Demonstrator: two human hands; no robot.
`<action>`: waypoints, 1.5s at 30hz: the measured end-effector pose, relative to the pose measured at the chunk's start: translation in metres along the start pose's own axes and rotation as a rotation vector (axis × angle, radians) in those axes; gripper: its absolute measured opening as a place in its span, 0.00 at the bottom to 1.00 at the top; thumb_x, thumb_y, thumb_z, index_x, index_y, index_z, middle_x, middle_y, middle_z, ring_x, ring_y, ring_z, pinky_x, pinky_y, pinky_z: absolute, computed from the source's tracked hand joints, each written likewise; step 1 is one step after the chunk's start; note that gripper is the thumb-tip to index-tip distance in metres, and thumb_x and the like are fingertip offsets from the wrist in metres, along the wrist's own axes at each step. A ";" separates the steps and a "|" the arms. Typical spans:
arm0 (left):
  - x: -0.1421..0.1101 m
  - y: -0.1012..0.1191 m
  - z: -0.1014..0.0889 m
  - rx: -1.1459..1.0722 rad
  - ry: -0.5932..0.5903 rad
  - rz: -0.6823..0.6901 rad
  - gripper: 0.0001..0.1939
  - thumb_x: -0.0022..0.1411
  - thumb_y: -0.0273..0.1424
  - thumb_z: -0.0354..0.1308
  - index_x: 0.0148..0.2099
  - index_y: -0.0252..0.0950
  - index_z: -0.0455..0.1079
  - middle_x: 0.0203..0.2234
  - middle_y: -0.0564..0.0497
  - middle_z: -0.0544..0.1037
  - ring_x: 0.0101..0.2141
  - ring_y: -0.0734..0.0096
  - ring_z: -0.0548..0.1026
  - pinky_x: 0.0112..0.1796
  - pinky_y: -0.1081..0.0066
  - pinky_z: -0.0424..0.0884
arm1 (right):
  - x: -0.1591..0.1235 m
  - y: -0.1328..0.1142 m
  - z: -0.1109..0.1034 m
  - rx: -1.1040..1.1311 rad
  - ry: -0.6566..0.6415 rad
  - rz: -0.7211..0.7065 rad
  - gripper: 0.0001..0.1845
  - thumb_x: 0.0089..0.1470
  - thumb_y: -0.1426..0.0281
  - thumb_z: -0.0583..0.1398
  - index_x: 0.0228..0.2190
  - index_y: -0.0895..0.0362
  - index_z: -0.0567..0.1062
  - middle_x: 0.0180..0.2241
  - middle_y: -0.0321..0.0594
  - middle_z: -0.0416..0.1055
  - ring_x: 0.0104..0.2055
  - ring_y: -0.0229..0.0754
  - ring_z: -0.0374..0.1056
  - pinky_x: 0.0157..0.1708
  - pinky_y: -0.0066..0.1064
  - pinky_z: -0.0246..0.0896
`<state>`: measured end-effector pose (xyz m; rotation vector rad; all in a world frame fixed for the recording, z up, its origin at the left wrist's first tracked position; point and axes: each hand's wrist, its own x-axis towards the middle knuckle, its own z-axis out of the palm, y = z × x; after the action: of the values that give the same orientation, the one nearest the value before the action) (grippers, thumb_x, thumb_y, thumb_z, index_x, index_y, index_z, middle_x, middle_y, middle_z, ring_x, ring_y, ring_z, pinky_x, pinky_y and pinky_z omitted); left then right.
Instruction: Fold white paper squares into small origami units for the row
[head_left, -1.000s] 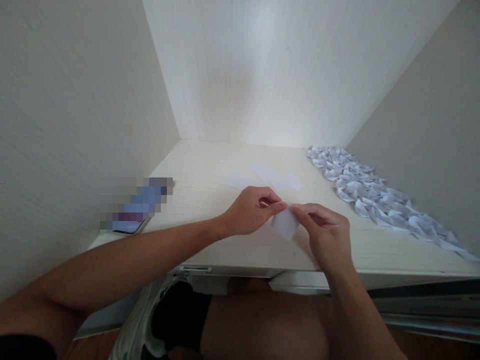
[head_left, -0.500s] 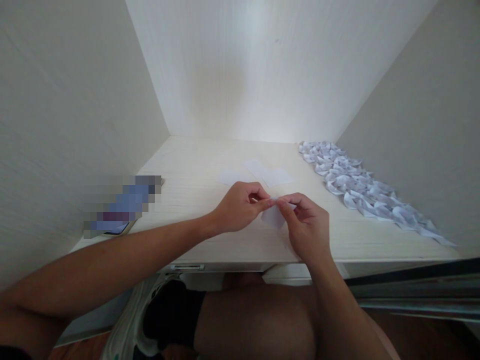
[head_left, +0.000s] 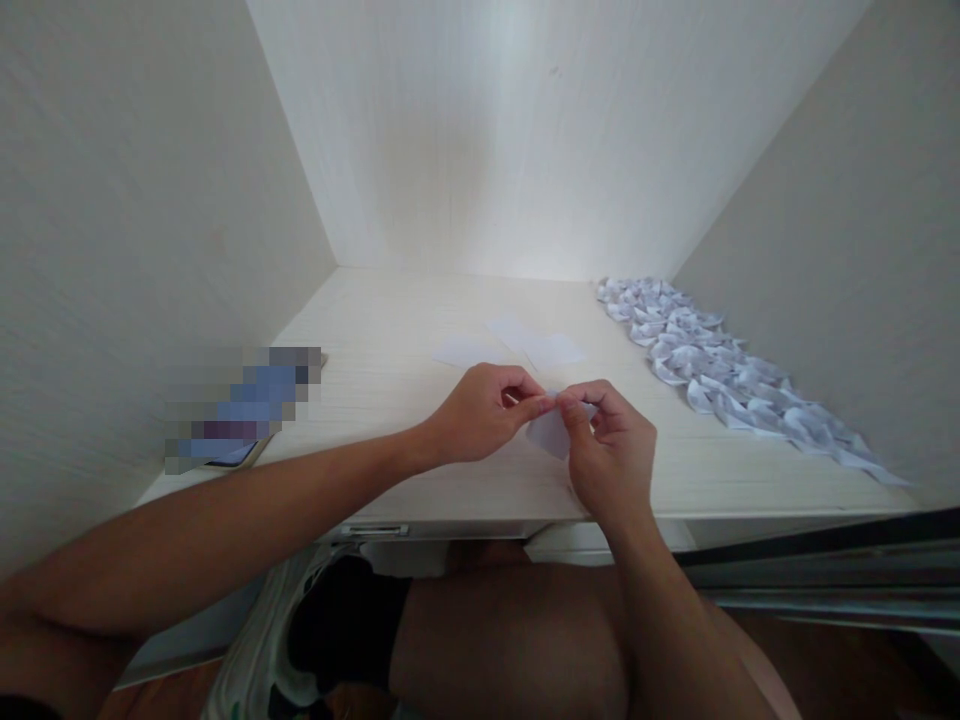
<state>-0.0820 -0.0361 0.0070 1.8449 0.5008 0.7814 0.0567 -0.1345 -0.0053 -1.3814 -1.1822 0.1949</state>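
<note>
A small piece of white paper [head_left: 550, 434] hangs between my two hands, just above the desk near its front. My left hand [head_left: 491, 412] pinches its upper edge between thumb and forefinger. Right beside those fingertips, my right hand [head_left: 613, 440] grips the same edge with its thumb and index finger. The two thumbs nearly meet, and they hide the part of the paper that is pinched. Behind my hands, several flat white paper slips [head_left: 551, 349] lie loosely on the desk.
Along the right wall runs a long heap of folded white paper pieces [head_left: 697, 350]. A phone-like device [head_left: 247, 410], blurred out, leans at the left wall. Walls enclose the pale desk [head_left: 397, 310] at left, back and right. My legs are beneath its front edge.
My right hand has shifted slightly left and its wrist has turned a little. Both hands keep their pinch on the paper, which has tilted slightly.
</note>
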 end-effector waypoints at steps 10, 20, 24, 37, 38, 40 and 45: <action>-0.002 0.003 0.002 0.194 -0.065 0.037 0.07 0.64 0.30 0.64 0.33 0.33 0.77 0.27 0.51 0.82 0.27 0.74 0.75 0.29 0.74 0.68 | 0.007 0.020 -0.007 0.183 0.248 0.107 0.13 0.55 0.58 0.69 0.30 0.56 0.79 0.26 0.34 0.72 0.27 0.37 0.63 0.29 0.30 0.56; -0.003 -0.009 0.001 0.349 -0.028 0.221 0.06 0.65 0.28 0.62 0.34 0.34 0.77 0.31 0.49 0.83 0.31 0.71 0.79 0.32 0.72 0.72 | 0.033 0.016 -0.037 0.532 0.512 0.363 0.18 0.32 0.64 0.75 0.23 0.55 0.74 0.26 0.31 0.71 0.29 0.35 0.66 0.28 0.26 0.60; -0.002 -0.015 -0.006 0.393 -0.042 0.418 0.09 0.69 0.28 0.60 0.49 0.35 0.77 0.39 0.48 0.84 0.34 0.72 0.81 0.38 0.72 0.77 | 0.021 0.011 -0.022 0.551 0.314 0.527 0.16 0.31 0.64 0.74 0.22 0.56 0.76 0.23 0.32 0.71 0.25 0.34 0.62 0.25 0.26 0.56; -0.003 -0.011 -0.010 0.446 -0.120 0.730 0.08 0.69 0.33 0.63 0.47 0.42 0.83 0.39 0.48 0.87 0.37 0.72 0.85 0.39 0.75 0.80 | 0.010 0.012 -0.009 0.686 -0.038 0.649 0.16 0.34 0.62 0.75 0.23 0.55 0.78 0.23 0.32 0.74 0.26 0.38 0.66 0.26 0.30 0.60; -0.003 -0.010 -0.010 0.447 -0.109 0.722 0.08 0.69 0.33 0.64 0.47 0.42 0.83 0.39 0.48 0.87 0.37 0.72 0.85 0.39 0.75 0.81 | 0.010 0.013 -0.010 0.675 -0.052 0.622 0.17 0.35 0.60 0.75 0.24 0.55 0.78 0.23 0.33 0.74 0.26 0.38 0.66 0.26 0.30 0.60; -0.003 -0.010 -0.010 0.443 -0.088 0.716 0.08 0.69 0.33 0.63 0.47 0.42 0.83 0.39 0.48 0.87 0.37 0.71 0.85 0.39 0.74 0.81 | 0.009 0.012 -0.011 0.642 -0.088 0.554 0.16 0.38 0.58 0.74 0.25 0.55 0.79 0.24 0.32 0.75 0.25 0.37 0.65 0.26 0.29 0.58; -0.005 -0.008 -0.011 0.461 -0.082 0.736 0.08 0.69 0.34 0.64 0.46 0.43 0.84 0.39 0.49 0.87 0.36 0.72 0.85 0.38 0.75 0.81 | 0.008 0.011 -0.015 0.565 -0.133 0.443 0.14 0.43 0.60 0.73 0.26 0.55 0.80 0.24 0.31 0.74 0.25 0.34 0.61 0.25 0.28 0.52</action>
<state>-0.0932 -0.0294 0.0015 2.5257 -0.0912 1.1277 0.0768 -0.1349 -0.0066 -1.1118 -0.8182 0.8773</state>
